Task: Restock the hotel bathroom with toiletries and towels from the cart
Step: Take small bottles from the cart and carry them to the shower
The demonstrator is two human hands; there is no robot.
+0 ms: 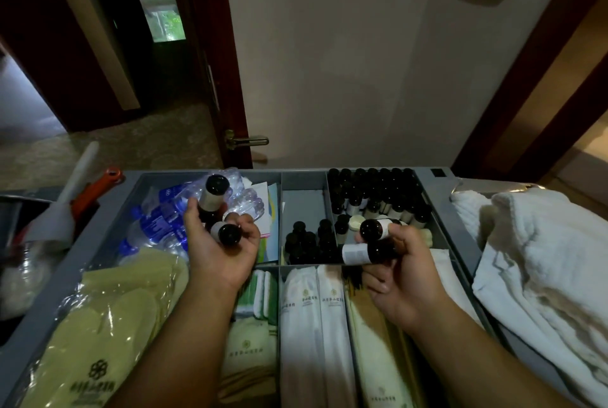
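Left hand [223, 249] curls round the left bottle pair [215, 198]: small, dark, white labels, held above the water bottles [158, 220] in the far-left bin of the cart tray [302, 203]. Right hand [401, 276] grips the right bottle pair [373, 230], same type, lying sideways over mid-tray. Far-right bin is packed with bottle stock [375, 190], with a few more in the centre bin. Near side: bagged slippers [115, 309] left, white sachets [312, 315] centre. White towels [543, 259] are piled right of the tray.
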